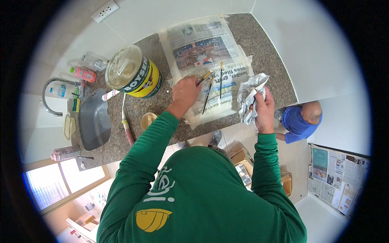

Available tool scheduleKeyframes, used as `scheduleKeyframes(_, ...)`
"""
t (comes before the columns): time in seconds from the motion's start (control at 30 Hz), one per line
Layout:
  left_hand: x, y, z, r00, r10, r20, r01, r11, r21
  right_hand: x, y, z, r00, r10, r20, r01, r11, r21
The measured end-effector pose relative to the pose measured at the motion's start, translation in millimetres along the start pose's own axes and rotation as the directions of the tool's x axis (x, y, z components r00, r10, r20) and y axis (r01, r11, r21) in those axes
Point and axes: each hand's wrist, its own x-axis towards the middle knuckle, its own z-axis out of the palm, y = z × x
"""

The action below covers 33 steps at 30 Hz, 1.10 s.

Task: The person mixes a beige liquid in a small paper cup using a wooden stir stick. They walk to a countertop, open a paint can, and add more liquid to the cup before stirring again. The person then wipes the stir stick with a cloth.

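My left hand (186,95) is closed at the left side of a taped-down newspaper sheet (198,34), its fingers on a small paintbrush (204,77). Two more thin paintbrushes lie on the sheet to its right: one (208,95) slants near my fingers, the other (221,81) points away from me. On the right, my right hand (265,110) grips a crumpled piece of newspaper (248,95) just off the counter's front edge. Something small and brown shows at the fingertips there; I cannot make out its kind.
A large paint can (150,83) stands left of the newspaper, with a small cup (148,120) and a long-handled tool (128,131) nearby. Farther left are a sink (95,121), a curved faucet (45,95) and bottles (84,74). A person in blue (298,121) is low at the right.
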Motion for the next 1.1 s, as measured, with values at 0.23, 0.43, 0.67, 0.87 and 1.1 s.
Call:
scheduleKeyframes(0.23, 4, -16, -5, 0.999, 0.029, -0.033, -0.032, 0.995, -0.097, 11, 0, 23, 1.000, -0.002, 0.024, 0.003, 0.999, -0.032)
scheduleKeyframes(0.43, -3, -16, 9, 0.978, 0.122, -0.168, -0.160, 0.959, -0.233, 18, -5, 48, 0.994, -0.068, 0.090, 0.070, 0.997, -0.021)
scheduleKeyframes(0.67, 3, -11, 16, 0.991, 0.078, -0.104, -0.083, 0.995, -0.050, 12, -15, 69, 0.998, -0.012, 0.061, 0.016, 0.998, -0.062)
scheduleKeyframes(0.87, 6, -9, -11, 0.988, 0.078, -0.133, -0.125, 0.911, -0.393, 19, -10, 56, 0.999, -0.043, 0.026, 0.044, 0.997, -0.060)
scheduleKeyframes(1.1, -41, 32, -52, 0.923, 0.239, -0.301, -0.359, 0.814, -0.456, 24, -26, 87, 0.979, -0.147, 0.140, 0.159, 0.984, -0.076)
